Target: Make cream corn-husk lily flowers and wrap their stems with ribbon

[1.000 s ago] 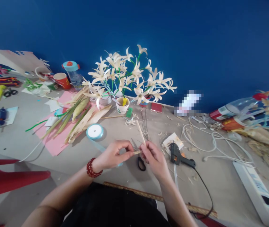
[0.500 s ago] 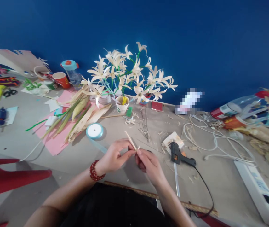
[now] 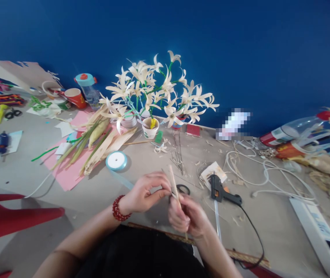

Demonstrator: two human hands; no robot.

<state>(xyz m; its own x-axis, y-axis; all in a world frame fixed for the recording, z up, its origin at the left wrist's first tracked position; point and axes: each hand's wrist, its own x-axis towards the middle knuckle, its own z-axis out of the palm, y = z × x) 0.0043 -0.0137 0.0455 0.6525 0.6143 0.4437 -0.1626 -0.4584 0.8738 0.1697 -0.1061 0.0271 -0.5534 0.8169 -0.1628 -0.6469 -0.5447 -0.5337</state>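
My left hand (image 3: 146, 192) and my right hand (image 3: 186, 214) meet above the grey floor, just in front of my lap. Both pinch a thin pale strip of dried corn husk (image 3: 173, 182) that sticks up between them. My right hand is curled into a fist around its lower end, and my left thumb and fingers nip it near the middle. A red bead bracelet (image 3: 118, 209) circles my left wrist. Black scissors (image 3: 183, 189) lie on the floor right behind my hands.
A black glue gun (image 3: 221, 192) with its cord lies to the right. A bunch of husk flowers (image 3: 156, 92) stands by the blue wall. Corn husks on pink paper (image 3: 101, 141), a ribbon roll (image 3: 116, 160), white cables (image 3: 265, 172) and a red stool (image 3: 11, 218) surround me.
My right hand has dropped toward my lap and closed into a fist on the strip. The strip has swung from leaning left to nearly upright.
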